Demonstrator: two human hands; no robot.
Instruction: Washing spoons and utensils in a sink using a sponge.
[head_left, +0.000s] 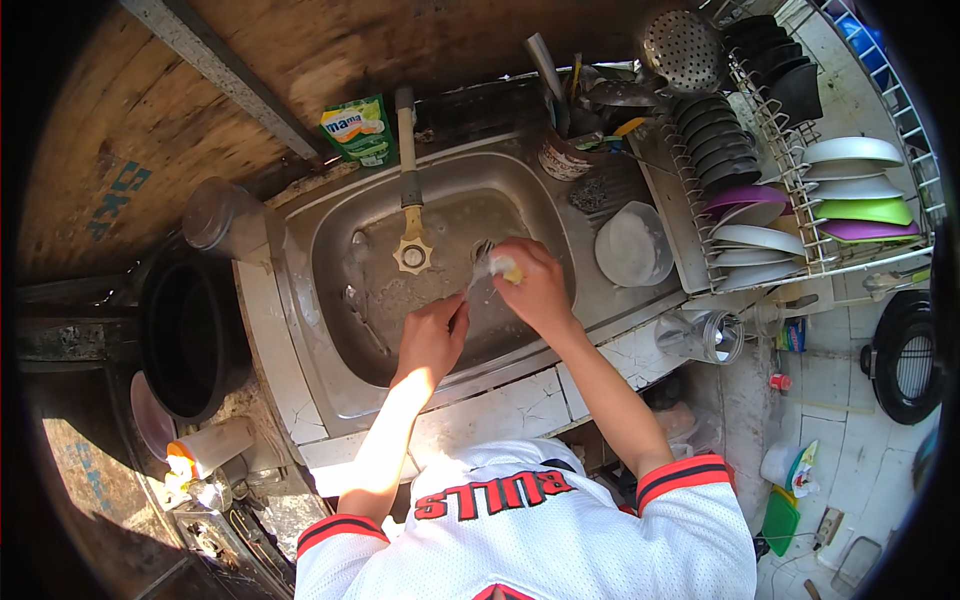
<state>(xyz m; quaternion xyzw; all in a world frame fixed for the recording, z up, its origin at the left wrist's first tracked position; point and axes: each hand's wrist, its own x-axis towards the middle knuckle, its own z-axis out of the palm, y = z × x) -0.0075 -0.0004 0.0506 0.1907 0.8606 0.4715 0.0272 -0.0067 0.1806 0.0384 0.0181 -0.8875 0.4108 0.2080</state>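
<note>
Both of my hands are over the metal sink. My right hand is closed around a yellow sponge with white foam on it. Lower and to the left, my left hand is closed in a pinch on a thin, greyish utensil. Its free end reaches up to the sponge, and its exact kind is too small to tell. A faucet with a star-shaped, pale end hangs over the basin, left of the hands.
Right of the basin stand a whitish plastic tub, a scouring pad and a utensil pot. A dish rack holds plates and bowls. A green pouch stands behind; a black pot is at left. A clear jar lies on the front edge.
</note>
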